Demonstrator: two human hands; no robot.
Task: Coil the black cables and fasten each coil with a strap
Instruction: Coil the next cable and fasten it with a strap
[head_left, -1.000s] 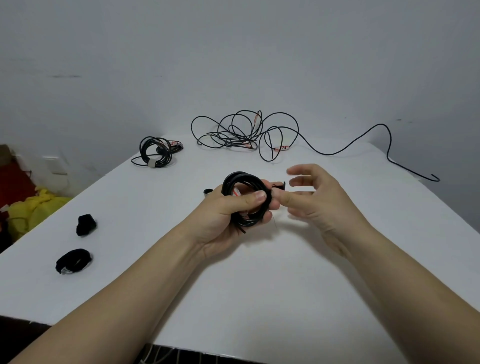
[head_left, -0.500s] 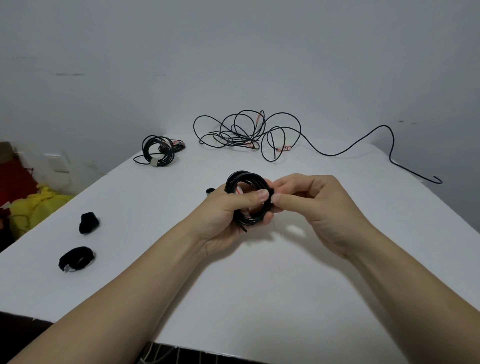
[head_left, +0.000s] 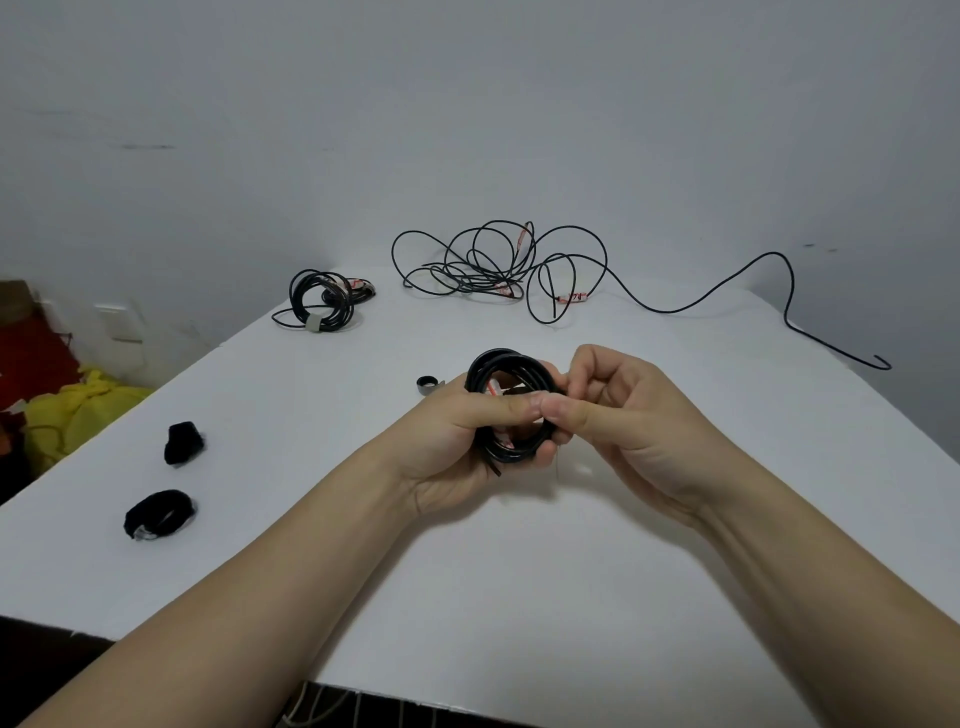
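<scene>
Black cable coil (head_left: 511, 456) is held up just above the bench (head_left: 519, 571), in the middle of the view and near the front edge. The left hand (head_left: 452, 441) grips it from below and behind, with its fingers wrapped round the lower turns and its thumb laid flat across the front of the ring. That keeps the loops stacked together. The right hand (head_left: 628, 415) comes in from the other side with its fingers curled, and its thumb and forefinger pinch at the coil's right rim, tip to tip with the left thumb. Whether a strap end lies under those fingertips cannot be seen.

The winding looks done, so the step in hand seems to be the fastening. The next move probably calls for a strap to be drawn tight round the bundled turns and pressed closed while the left hand keeps its clamp. If that clamp eases too soon, the springy turns may fan out.

Both forearms reach in low from the near edge, with the wrists angled toward each other.

A small rolled strap (head_left: 427, 385) lies just behind the left hand. Two black straps (head_left: 183, 441) (head_left: 158, 513) lie well to the left. A finished coil (head_left: 319, 301) and a loose tangle of cable (head_left: 498, 265) lie at the far end
</scene>
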